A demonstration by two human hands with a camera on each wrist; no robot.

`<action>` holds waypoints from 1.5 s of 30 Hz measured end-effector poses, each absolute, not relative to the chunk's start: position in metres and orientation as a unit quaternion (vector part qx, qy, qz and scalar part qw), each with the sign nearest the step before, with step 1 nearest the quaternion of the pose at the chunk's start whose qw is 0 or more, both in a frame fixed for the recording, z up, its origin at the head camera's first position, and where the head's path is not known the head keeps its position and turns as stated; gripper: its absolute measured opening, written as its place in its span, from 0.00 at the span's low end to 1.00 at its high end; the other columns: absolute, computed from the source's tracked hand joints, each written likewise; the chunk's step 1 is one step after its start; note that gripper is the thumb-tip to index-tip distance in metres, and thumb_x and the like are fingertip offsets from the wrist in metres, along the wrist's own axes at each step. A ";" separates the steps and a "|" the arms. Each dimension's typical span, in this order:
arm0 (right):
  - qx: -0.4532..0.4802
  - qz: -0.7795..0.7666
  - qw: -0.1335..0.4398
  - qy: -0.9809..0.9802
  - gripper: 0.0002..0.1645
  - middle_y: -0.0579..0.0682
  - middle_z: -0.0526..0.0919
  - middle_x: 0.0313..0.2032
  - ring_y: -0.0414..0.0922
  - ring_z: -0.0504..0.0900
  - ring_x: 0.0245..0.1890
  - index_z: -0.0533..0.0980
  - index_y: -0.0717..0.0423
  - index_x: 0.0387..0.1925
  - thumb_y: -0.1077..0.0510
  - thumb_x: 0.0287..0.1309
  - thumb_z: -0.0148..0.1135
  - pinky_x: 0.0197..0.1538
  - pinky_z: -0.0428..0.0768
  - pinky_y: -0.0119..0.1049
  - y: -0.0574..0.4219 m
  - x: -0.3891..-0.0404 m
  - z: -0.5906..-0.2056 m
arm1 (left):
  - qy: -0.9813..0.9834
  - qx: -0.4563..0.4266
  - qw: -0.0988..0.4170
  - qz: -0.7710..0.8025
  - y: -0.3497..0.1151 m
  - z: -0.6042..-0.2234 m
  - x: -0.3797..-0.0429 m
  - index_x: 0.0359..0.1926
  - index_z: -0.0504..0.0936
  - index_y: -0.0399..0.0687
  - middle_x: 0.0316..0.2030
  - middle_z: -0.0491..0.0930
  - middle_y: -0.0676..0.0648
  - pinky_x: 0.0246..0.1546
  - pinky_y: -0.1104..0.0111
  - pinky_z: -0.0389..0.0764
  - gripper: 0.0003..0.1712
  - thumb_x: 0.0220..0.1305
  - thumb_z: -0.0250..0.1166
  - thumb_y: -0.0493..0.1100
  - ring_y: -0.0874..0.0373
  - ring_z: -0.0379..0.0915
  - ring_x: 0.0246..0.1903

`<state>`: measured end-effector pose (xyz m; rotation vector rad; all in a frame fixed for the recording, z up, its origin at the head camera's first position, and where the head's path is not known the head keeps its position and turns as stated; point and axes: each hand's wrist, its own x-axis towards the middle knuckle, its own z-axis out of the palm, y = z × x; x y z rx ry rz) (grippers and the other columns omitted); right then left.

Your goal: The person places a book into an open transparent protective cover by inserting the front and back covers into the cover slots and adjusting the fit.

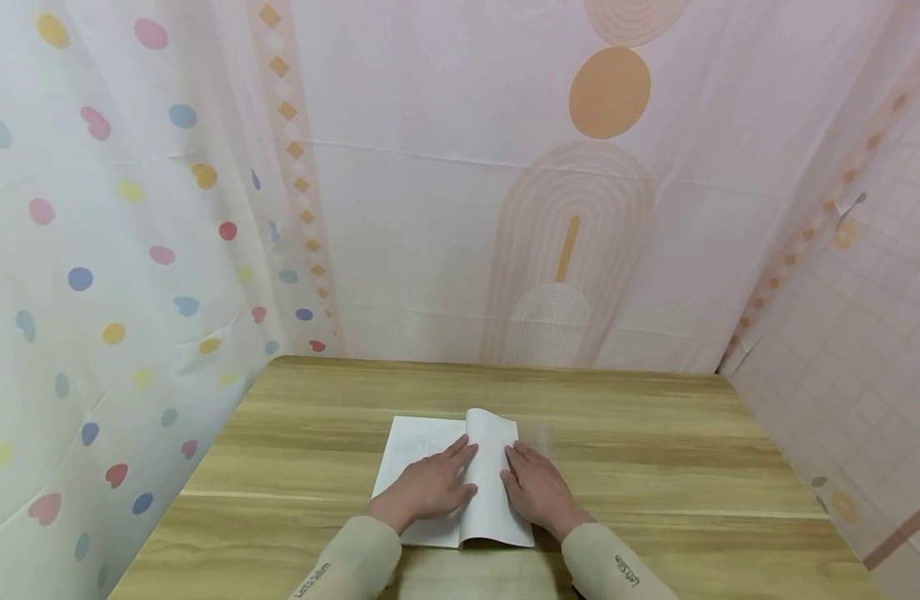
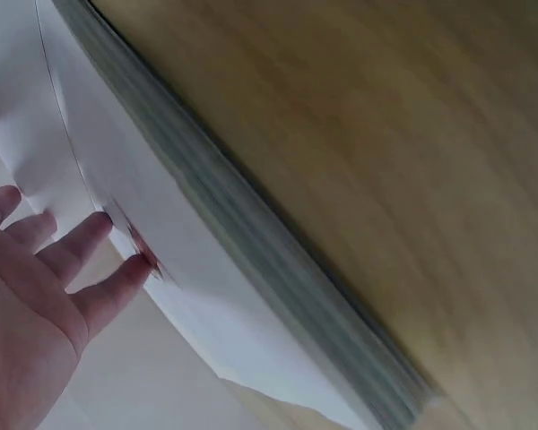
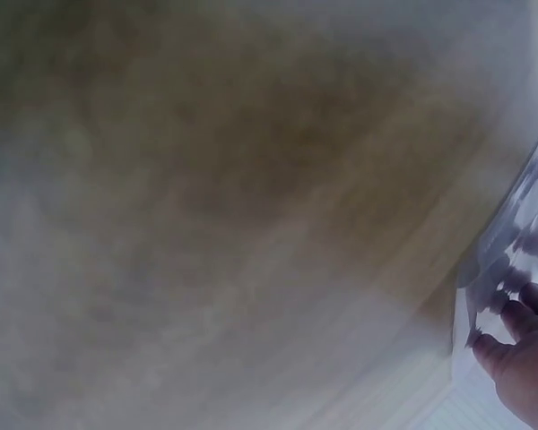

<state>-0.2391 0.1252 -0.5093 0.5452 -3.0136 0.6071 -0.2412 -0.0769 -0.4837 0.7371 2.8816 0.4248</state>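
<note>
A white-paged book lies open on the wooden table, its right-hand page bowed upward along the spine. My left hand rests on the left page, fingertips right at the spine, fingers spread and fairly straight. On the right page's outer side lies my right hand, with relaxed fingers touching the paper. The left wrist view shows the thick page edges and a faint reddish print beneath the fingers. Shiny, see-through film shows by the right fingertips in the right wrist view. My palms hide parts of both pages.
The wood-grain table extends around the book on all sides. Patterned curtains hang behind its far edge and along both sides. A faint clear film juts out beyond the book's right edge.
</note>
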 end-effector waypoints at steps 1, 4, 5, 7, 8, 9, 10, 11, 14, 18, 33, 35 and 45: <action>0.173 0.195 0.009 -0.966 0.29 0.66 0.67 0.65 0.59 0.62 0.65 0.66 0.68 0.64 0.53 0.69 0.48 0.66 0.65 0.56 0.125 -0.239 -0.509 | 0.956 0.243 0.071 0.145 -0.078 -0.484 -0.241 0.71 0.61 0.48 0.73 0.56 0.44 0.57 0.48 0.74 0.37 0.65 0.54 0.57 0.44 0.65 0.62; 0.170 0.199 0.010 -0.965 0.29 0.66 0.67 0.65 0.59 0.62 0.65 0.66 0.68 0.64 0.53 0.69 0.48 0.66 0.64 0.56 0.126 -0.240 -0.510 | 0.955 0.244 0.075 0.150 -0.078 -0.483 -0.242 0.71 0.62 0.48 0.72 0.57 0.45 0.56 0.47 0.74 0.37 0.65 0.54 0.57 0.43 0.64 0.62; 0.170 0.201 0.011 -0.965 0.29 0.66 0.67 0.65 0.59 0.62 0.65 0.66 0.68 0.64 0.53 0.69 0.48 0.66 0.64 0.56 0.126 -0.240 -0.511 | 0.955 0.244 0.075 0.150 -0.078 -0.483 -0.242 0.71 0.62 0.49 0.72 0.57 0.45 0.56 0.47 0.74 0.37 0.65 0.54 0.57 0.43 0.64 0.62; 0.170 0.205 0.012 -0.964 0.29 0.66 0.67 0.65 0.59 0.62 0.65 0.66 0.68 0.64 0.54 0.69 0.48 0.66 0.64 0.57 0.126 -0.240 -0.511 | 0.956 0.242 0.076 0.147 -0.078 -0.483 -0.242 0.71 0.62 0.50 0.72 0.57 0.45 0.55 0.46 0.74 0.37 0.64 0.55 0.58 0.43 0.64 0.62; 0.170 0.206 0.013 -0.963 0.29 0.66 0.68 0.65 0.59 0.62 0.65 0.66 0.68 0.64 0.54 0.69 0.48 0.66 0.64 0.57 0.127 -0.240 -0.512 | 0.957 0.240 0.078 0.144 -0.077 -0.483 -0.242 0.71 0.62 0.50 0.72 0.57 0.46 0.55 0.46 0.74 0.37 0.64 0.55 0.58 0.43 0.64 0.62; 0.169 0.207 0.013 -0.963 0.29 0.66 0.67 0.65 0.59 0.62 0.65 0.66 0.68 0.64 0.53 0.69 0.47 0.66 0.64 0.57 0.127 -0.240 -0.512 | 0.957 0.240 0.077 0.141 -0.077 -0.483 -0.242 0.71 0.62 0.51 0.72 0.57 0.46 0.55 0.45 0.74 0.37 0.64 0.55 0.58 0.43 0.64 0.61; 0.168 0.208 0.012 -0.963 0.29 0.66 0.67 0.65 0.59 0.62 0.65 0.66 0.68 0.64 0.53 0.69 0.47 0.66 0.64 0.57 0.127 -0.240 -0.512 | 0.958 0.239 0.077 0.138 -0.077 -0.483 -0.242 0.71 0.62 0.51 0.72 0.57 0.46 0.55 0.45 0.74 0.37 0.64 0.55 0.59 0.43 0.64 0.61; 0.167 0.209 0.012 -0.963 0.29 0.66 0.67 0.65 0.59 0.62 0.65 0.66 0.68 0.64 0.53 0.69 0.47 0.66 0.64 0.56 0.127 -0.240 -0.512 | 0.959 0.238 0.077 0.135 -0.076 -0.483 -0.242 0.71 0.62 0.51 0.72 0.57 0.46 0.55 0.45 0.74 0.37 0.64 0.55 0.59 0.43 0.65 0.61; 0.165 0.209 0.010 -0.964 0.29 0.65 0.67 0.65 0.58 0.62 0.66 0.66 0.67 0.64 0.52 0.69 0.46 0.67 0.64 0.56 0.127 -0.240 -0.513 | 0.960 0.239 0.073 0.127 -0.075 -0.484 -0.242 0.71 0.63 0.52 0.72 0.58 0.46 0.54 0.45 0.75 0.37 0.64 0.55 0.59 0.43 0.65 0.61; 0.163 0.208 0.008 -0.964 0.29 0.65 0.67 0.66 0.58 0.62 0.66 0.66 0.67 0.64 0.52 0.69 0.47 0.67 0.64 0.56 0.127 -0.240 -0.513 | 0.961 0.243 0.062 0.117 -0.074 -0.485 -0.242 0.70 0.64 0.52 0.72 0.59 0.45 0.53 0.45 0.75 0.37 0.63 0.56 0.60 0.43 0.67 0.60; 0.148 0.210 -0.001 -0.967 0.29 0.65 0.67 0.66 0.58 0.61 0.66 0.66 0.66 0.65 0.52 0.69 0.47 0.67 0.60 0.60 0.123 -0.238 -0.509 | 0.964 0.221 0.053 0.137 -0.074 -0.486 -0.241 0.70 0.62 0.46 0.67 0.67 0.43 0.56 0.46 0.74 0.38 0.63 0.55 0.58 0.44 0.66 0.60; 0.144 0.206 -0.001 -0.968 0.29 0.64 0.67 0.66 0.58 0.60 0.66 0.66 0.65 0.65 0.52 0.69 0.47 0.67 0.58 0.61 0.122 -0.238 -0.510 | 0.963 0.220 0.061 0.142 -0.075 -0.485 -0.241 0.70 0.63 0.45 0.67 0.68 0.42 0.56 0.46 0.74 0.38 0.63 0.56 0.58 0.45 0.66 0.61; 0.145 0.224 -0.009 -0.964 0.30 0.64 0.65 0.68 0.58 0.60 0.67 0.64 0.66 0.66 0.52 0.70 0.47 0.67 0.64 0.57 0.124 -0.237 -0.510 | 0.968 0.221 0.058 0.104 -0.071 -0.488 -0.242 0.69 0.65 0.48 0.68 0.67 0.45 0.57 0.46 0.73 0.37 0.64 0.55 0.60 0.44 0.66 0.61</action>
